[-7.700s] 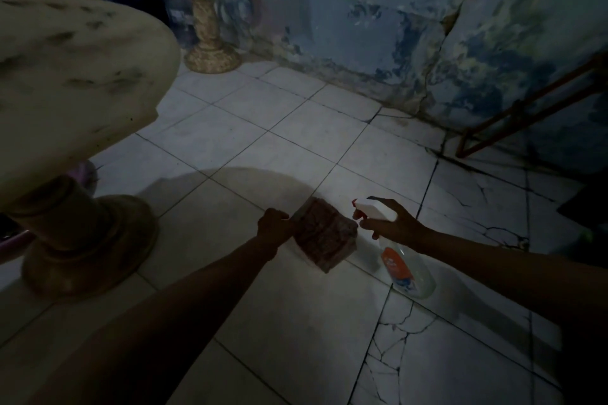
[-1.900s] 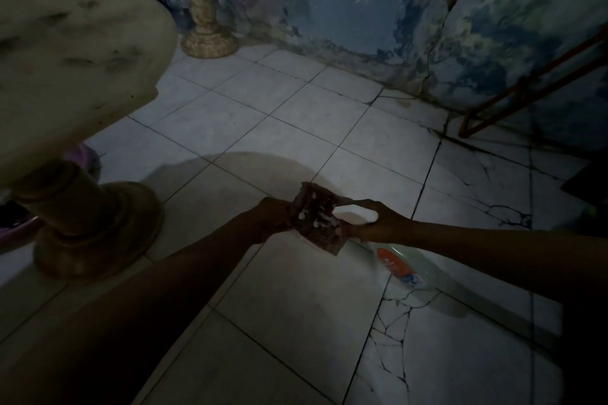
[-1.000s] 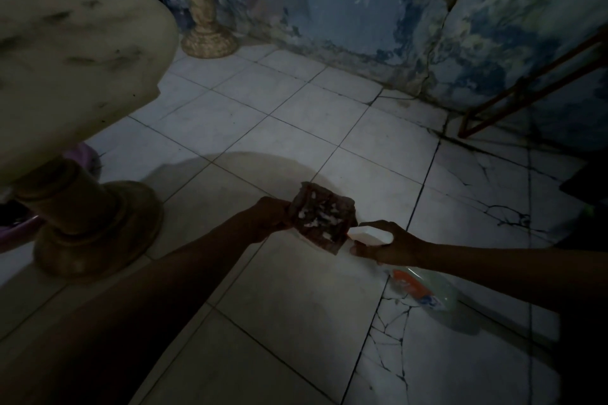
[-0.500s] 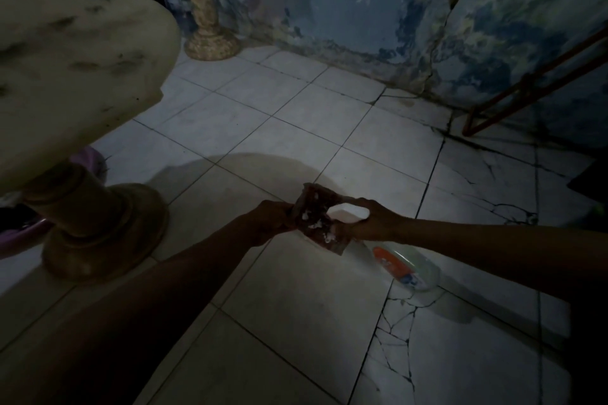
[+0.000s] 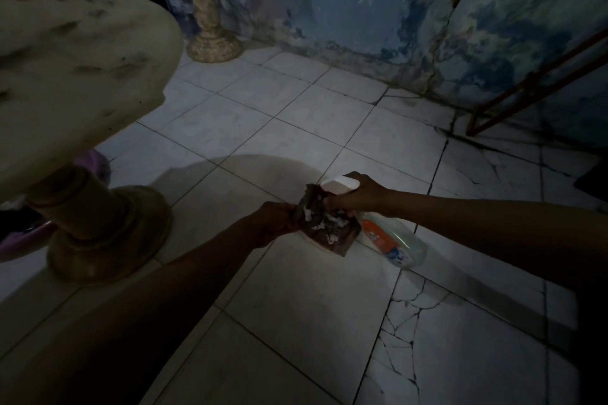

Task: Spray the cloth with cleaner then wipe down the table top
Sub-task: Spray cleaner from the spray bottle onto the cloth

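left hand [image 5: 273, 220]: my fingers pinched shut on the cloth's left edge
right hand [image 5: 358, 196]: my fingers wrapped round the spray bottle's white head, nozzle right against the cloth
cloth [image 5: 325, 230]: dark reddish, crumpled, soft square, white foam blobs on it, held above the floor
spray bottle [image 5: 391, 240]: clear plastic, orange label, just right of the cloth, tilted
table top [image 5: 75, 69]: pale stone, rounded, smudged, well left of the cloth
floor [image 5: 296, 289]: white tiles, cracked
change: half a second ago cloth hid more of the bottle head
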